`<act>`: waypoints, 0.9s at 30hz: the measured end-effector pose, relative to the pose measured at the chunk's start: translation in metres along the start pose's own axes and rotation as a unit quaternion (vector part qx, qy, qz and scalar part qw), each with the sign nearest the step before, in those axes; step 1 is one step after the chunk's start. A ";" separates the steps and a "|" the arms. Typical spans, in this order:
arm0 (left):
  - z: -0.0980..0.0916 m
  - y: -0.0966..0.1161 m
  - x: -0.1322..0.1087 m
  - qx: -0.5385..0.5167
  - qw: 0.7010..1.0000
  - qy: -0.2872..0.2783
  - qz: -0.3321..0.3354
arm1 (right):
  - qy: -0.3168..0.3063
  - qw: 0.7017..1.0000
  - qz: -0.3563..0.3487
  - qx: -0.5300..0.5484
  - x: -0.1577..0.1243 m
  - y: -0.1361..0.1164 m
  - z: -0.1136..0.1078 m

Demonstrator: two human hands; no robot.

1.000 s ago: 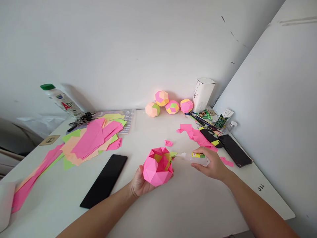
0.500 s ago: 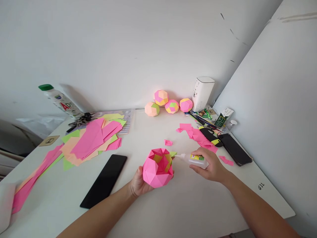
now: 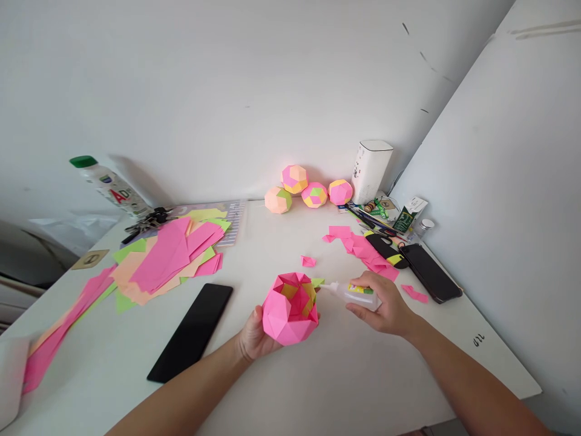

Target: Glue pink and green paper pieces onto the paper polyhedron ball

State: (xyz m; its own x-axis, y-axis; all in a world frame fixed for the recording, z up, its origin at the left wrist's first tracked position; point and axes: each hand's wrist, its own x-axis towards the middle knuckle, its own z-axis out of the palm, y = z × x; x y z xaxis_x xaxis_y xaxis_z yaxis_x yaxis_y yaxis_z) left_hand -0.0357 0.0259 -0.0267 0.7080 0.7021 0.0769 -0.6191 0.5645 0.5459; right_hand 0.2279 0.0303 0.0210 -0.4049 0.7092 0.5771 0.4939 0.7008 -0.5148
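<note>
A pink folded-paper ball point(image 3: 284, 318), with an opening at the top that shows yellow and pink flaps inside, rests in my left hand point(image 3: 258, 334). My fingers curl underneath it and are mostly hidden; the thumb presses its left side. At the ball's right rim a small green paper flap point(image 3: 318, 282) sticks out. My right hand point(image 3: 385, 306) grips a clear glue bottle point(image 3: 360, 295) lying sideways, its thin nozzle pointing left at the green flap. Whether the tip touches the paper I cannot tell. Just behind the ball lies a small folded pink piece point(image 3: 308, 261).
Several finished paper balls point(image 3: 295, 179) sit against the wall beside a white container point(image 3: 372, 172). Coloured paper strips point(image 3: 167, 257) and a black tablet-like slab point(image 3: 190, 333) lie left. To the right are folded pink pieces point(image 3: 363, 248), a box cutter point(image 3: 385, 249) and a phone point(image 3: 431, 274).
Almost nothing differs. The paper ball and the glue bottle have shifted only very slightly, with the nozzle still at the green flap.
</note>
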 end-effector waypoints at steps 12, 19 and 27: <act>0.001 0.001 0.000 0.009 1.000 -0.003 0.002 | 0.017 1.000 0.021 -0.008 0.002 0.001 -0.002; 0.005 0.000 0.000 0.012 1.000 -0.004 0.006 | 0.011 0.998 0.058 0.000 0.002 0.000 -0.002; 0.001 -0.001 0.001 0.004 1.000 -0.011 0.007 | 0.001 0.997 0.071 -0.018 0.000 0.002 -0.002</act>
State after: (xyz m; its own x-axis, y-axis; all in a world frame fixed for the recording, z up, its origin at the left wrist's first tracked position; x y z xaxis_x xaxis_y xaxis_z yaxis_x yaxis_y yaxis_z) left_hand -0.0346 0.0257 -0.0266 0.7070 0.6997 0.1029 -0.6264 0.5519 0.5505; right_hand 0.2305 0.0318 0.0212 -0.3272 0.8007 0.5017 0.5727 0.5904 -0.5687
